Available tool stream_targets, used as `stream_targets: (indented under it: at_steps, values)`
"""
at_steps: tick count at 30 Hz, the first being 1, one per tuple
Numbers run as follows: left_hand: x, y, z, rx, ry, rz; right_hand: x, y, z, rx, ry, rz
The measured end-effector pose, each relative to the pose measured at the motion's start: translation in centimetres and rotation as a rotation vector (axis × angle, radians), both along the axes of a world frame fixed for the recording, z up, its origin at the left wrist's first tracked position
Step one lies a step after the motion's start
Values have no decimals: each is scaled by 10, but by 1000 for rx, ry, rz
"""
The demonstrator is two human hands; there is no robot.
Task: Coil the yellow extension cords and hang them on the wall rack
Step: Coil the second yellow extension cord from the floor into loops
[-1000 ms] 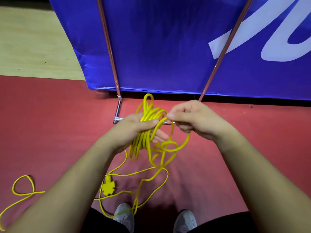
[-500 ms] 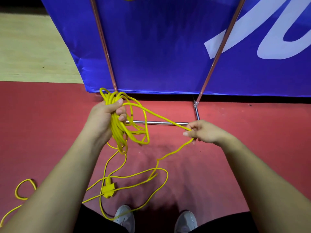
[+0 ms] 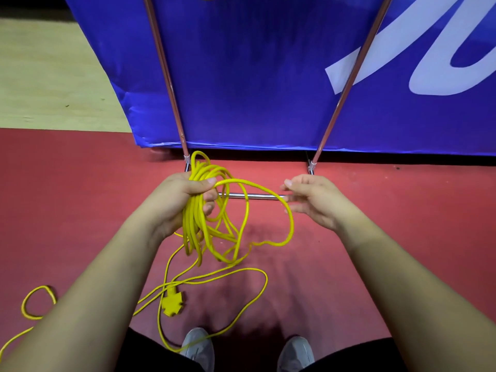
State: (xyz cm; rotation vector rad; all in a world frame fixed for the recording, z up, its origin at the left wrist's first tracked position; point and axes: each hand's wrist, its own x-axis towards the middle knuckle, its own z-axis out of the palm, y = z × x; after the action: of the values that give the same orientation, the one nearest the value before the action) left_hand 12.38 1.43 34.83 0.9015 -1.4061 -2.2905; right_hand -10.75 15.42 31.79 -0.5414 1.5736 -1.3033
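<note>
The left hand (image 3: pixel 185 200) gripped several gathered loops of the yellow cord (image 3: pixel 196 226); the right hand (image 3: pixel 312 200) was open, holding nothing. We judged coiling partly done: slack and plug (image 3: pixel 173 306) lay on the floor (image 3: pixel 375 237), hanging not begun.

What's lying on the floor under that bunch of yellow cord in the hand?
Under the coil held by the left hand, loose cord trails on the red floor, with a yellow plug and two grey shoes. Where the cord ends is hidden by the arm.
</note>
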Motion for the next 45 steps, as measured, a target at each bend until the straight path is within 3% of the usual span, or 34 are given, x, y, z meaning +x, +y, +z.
stream_targets:
  at_steps: [4, 7, 9, 14, 21, 28, 32, 37, 40, 45]
  values:
    - [-2, 2, 1, 22, 14, 9, 11, -2, 11, -116, 97, 201]
    - [-2, 2, 3, 6, 4, 26, 23, -2, 21, -140, 381, 336]
    - [-2, 2, 5, -20, -19, 15, 26, -4, 27, -186, 570, 258]
    - [0, 8, 6, -77, -102, -129, 26, -4, 34, -287, 602, 54]
    - [-2, 22, 17, 82, -58, -150, 27, -7, 46, -164, 825, 382]
    - [-4, 27, 11, 18, -85, -249, 48, -7, 61, -102, 783, 685]
    - [-5, 25, 7, 67, -8, -221, 42, -5, 52, -52, 557, 601]
    - [-11, 18, 8, 227, 119, 20, 25, 1, 24, -73, 427, 428]
    - [-8, 16, 11, 216, 78, -8, 17, 6, 17, -151, 294, 263]
    - [-5, 26, 18, 123, -113, -169, 16, -1, 28, -171, 605, 211]
